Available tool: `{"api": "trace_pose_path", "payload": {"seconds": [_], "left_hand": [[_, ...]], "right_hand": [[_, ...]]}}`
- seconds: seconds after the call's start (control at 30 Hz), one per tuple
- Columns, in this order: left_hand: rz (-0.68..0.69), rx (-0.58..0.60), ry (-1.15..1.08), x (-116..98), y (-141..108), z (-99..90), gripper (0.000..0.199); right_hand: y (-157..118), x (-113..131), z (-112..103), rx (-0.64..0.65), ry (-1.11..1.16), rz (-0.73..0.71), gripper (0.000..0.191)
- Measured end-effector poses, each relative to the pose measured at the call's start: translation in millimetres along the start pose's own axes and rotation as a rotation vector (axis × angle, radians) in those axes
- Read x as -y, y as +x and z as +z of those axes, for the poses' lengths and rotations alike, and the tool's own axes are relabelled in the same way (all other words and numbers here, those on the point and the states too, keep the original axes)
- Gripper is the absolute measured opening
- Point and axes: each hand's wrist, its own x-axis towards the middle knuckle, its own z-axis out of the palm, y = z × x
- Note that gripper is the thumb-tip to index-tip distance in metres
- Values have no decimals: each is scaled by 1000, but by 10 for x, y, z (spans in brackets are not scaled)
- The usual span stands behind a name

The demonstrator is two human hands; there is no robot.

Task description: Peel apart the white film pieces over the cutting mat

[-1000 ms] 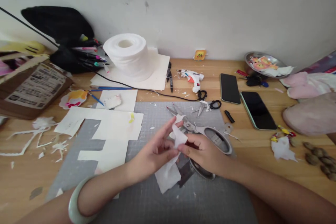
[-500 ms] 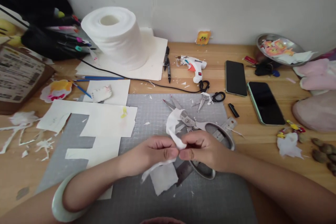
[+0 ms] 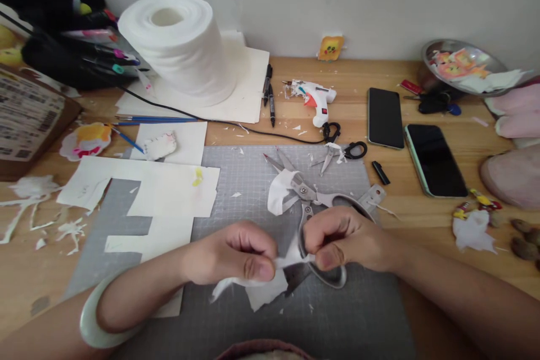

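My left hand (image 3: 236, 253) pinches a white tissue strip (image 3: 293, 259) between thumb and bent fingers, and a loose tail of it hangs out at the lower left. The strip's other end is pinched by my right hand (image 3: 348, 239), so it stretches across the gap between both hands, partly blurred. Large grey scissors (image 3: 304, 191) lie spread on the cutting mat (image 3: 236, 320), one handle loop partly behind my right hand. A curved white tissue piece (image 3: 279, 191) rests against their blades. Under the strip lies a pale square scrap (image 3: 266, 292).
Cut white paper (image 3: 169, 191) covers the mat's left side. Behind stand a big tissue roll (image 3: 169, 50), a glue gun (image 3: 318, 104) and small black scissors (image 3: 331, 154). To the right are two phones (image 3: 436, 160) and a metal bowl (image 3: 464, 62) of painted pieces.
My hands have moved apart, the right one rightward and the left one slightly left, drawing the tissue strip out between them. The curved piece by the scissors now appears separate from my hands.
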Motion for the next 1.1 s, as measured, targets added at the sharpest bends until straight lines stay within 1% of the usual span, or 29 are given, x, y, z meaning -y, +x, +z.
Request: {"api": "trace_pose_path", "payload": {"seconds": [0.07, 0.1, 0.13, 0.17, 0.23, 0.27, 0.3, 0.37, 0.4, 0.47, 0.57, 0.63, 0.73, 0.83, 0.9, 0.93, 1.03, 1.1], "left_hand": [[19, 32, 22, 16, -22, -20, 48], [30, 26, 28, 25, -28, -25, 49], [45, -5, 29, 34, -29, -25, 49], [69, -63, 22, 45, -25, -22, 48], [143, -219, -38, 64, 0, -4, 44], [181, -287, -89, 72, 18, 8, 40], [215, -338, -144, 78, 38, 20, 35], [267, -391, -235, 82, 76, 39, 24], [287, -401, -263, 82, 91, 45, 20], [315, -400, -294, 78, 115, 48, 18], [322, -397, -317, 83, 145, 48, 20], [317, -420, -307, 98, 170, 58, 21], [273, -433, -267, 125, 204, 104, 26], [178, -362, -230, 141, 211, 164, 30], [132, -312, -193, 139, 197, 190, 31], [119, -307, -169, 135, 188, 196, 30], [104, -348, -103, 118, 164, 185, 27], [95, -393, -68, 113, 160, 164, 28]], "right_hand": [[-3, 1, 0, 22, 61, 38, 26], [1, -5, 11, 30, 102, 57, 26], [9, -16, 30, 29, 146, 70, 28], [17, -29, 57, 19, 181, 85, 30], [29, -55, 129, -28, 162, 118, 35], [30, -64, 169, -53, 81, 136, 36], [28, -71, 206, -75, -48, 139, 36], [20, -75, 257, -113, -367, 92, 32], [16, -74, 264, -135, -509, 49, 32], [14, -70, 236, -195, -714, -23, 36], [30, -61, 140, -333, -869, -48, 36], [48, -63, 100, -402, -839, -30, 31], [79, -90, 118, -463, -604, -5, 24], [113, -124, 172, -431, -374, -3, 17], [131, -137, 187, -399, -291, 6, 10], [137, -141, 187, -397, -266, 19, 9], [137, -149, 164, -422, -195, 73, 8], [126, -157, 148, -409, -144, 93, 10]]}}
